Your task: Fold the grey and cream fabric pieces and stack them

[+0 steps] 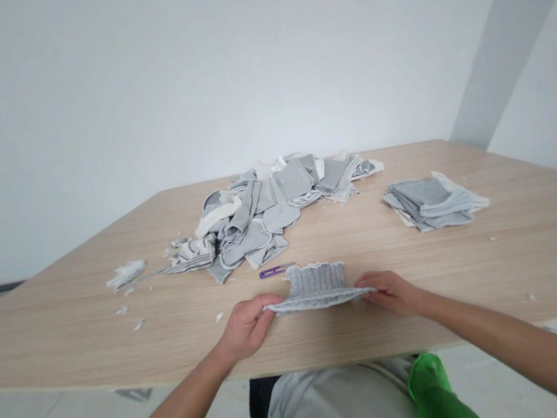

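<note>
Near the front edge of the table, a grey ribbed knit piece (317, 281) is stretched sideways between my two hands. My left hand (248, 325) pinches its left corner, and my right hand (390, 291) pinches the right corner. The near edge of the knit forms a thick, pale band across the front, while the ribbed part with a ragged edge extends away from me. Just beyond it, to the left, lies a small pair of purple thread snips (273, 272), with the tip close to the knit.
A large heap of grey, white and striped fabric pieces (254, 218) spreads across the back and left of the table (342, 242). To the right sits a flatter stack of grey and cream pieces (431, 202). White thread scraps (127, 274) lie at left. A wall rises behind.
</note>
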`<state>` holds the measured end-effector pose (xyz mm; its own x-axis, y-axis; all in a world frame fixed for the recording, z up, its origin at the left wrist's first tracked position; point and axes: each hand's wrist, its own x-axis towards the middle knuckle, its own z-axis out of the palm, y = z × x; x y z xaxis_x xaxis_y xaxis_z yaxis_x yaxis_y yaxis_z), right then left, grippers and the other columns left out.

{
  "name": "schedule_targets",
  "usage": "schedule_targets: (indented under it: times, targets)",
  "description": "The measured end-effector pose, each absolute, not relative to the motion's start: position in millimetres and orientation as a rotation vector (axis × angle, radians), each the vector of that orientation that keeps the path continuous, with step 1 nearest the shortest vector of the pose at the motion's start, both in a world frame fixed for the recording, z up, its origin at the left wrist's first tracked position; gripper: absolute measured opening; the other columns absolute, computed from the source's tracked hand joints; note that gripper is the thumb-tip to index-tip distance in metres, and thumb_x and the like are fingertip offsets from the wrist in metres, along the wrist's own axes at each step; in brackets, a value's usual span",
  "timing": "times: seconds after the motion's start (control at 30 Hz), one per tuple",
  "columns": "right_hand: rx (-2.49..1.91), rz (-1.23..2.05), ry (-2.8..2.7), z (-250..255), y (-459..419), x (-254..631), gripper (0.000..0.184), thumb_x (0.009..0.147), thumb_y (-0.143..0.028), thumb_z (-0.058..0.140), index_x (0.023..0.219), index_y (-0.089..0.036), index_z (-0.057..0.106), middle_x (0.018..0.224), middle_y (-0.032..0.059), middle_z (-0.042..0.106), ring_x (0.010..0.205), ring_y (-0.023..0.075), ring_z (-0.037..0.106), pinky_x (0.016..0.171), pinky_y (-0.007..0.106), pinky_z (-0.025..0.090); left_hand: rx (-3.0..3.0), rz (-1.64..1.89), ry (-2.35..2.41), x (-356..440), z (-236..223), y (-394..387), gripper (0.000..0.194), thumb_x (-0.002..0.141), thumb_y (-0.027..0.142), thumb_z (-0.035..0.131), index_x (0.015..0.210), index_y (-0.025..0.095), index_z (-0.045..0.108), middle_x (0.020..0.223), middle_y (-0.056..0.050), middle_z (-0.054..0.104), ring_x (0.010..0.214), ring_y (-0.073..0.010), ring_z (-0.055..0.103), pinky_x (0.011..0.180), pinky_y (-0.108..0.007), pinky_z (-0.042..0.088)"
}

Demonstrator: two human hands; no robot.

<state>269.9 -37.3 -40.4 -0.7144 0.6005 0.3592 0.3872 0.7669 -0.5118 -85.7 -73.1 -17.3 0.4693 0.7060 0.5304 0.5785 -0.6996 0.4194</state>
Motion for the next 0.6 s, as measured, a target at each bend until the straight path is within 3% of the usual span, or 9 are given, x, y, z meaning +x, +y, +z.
schedule_targets:
  times: [0.13, 0.37, 0.6]
  targets:
    - [-0.678, 0.803, -2.303, -44, -35, 275, 0.033, 0.094, -0.04, 0.038, 0.092, -0.019, 0.063, 0.085, 0.0062, 0.064, 0.078, 0.0166, 0.059, 0.071, 0.027, 0.046, 2.407, 1.06, 1.163, -84, -16, -73, 0.017, 0.088, 0.025, 0.047, 0.096, 0.017, 0.06, 0.072, -0.002, 0.067, 0.062, -0.0119, 0.061, 0.059, -0.02, 0.046]
    - [-0.643, 0.912, -2.284, -35, -45, 277, 0.033, 0.092, -0.041, 0.041, 0.093, -0.018, 0.064, 0.088, 0.0068, 0.063, 0.079, 0.0162, 0.058, 0.072, 0.026, 0.045, 2.328, 1.037, 1.163, -88, -15, -79, 0.017, 0.087, 0.025, 0.048, 0.093, 0.016, 0.061, 0.071, -0.001, 0.065, 0.061, -0.011, 0.059, 0.059, -0.019, 0.045]
    - [-0.828, 1.035, -2.035, -35, -61, 260, 0.037, 0.092, -0.043, 0.039, 0.078, -0.018, 0.06, 0.069, 0.0004, 0.057, 0.067, 0.0143, 0.052, 0.063, 0.025, 0.041, 1.961, 1.069, 1.268, -78, -12, -69, 0.022, 0.083, 0.032, 0.052, 0.092, 0.014, 0.063, 0.069, -0.001, 0.064, 0.059, -0.0119, 0.057, 0.055, -0.02, 0.043]
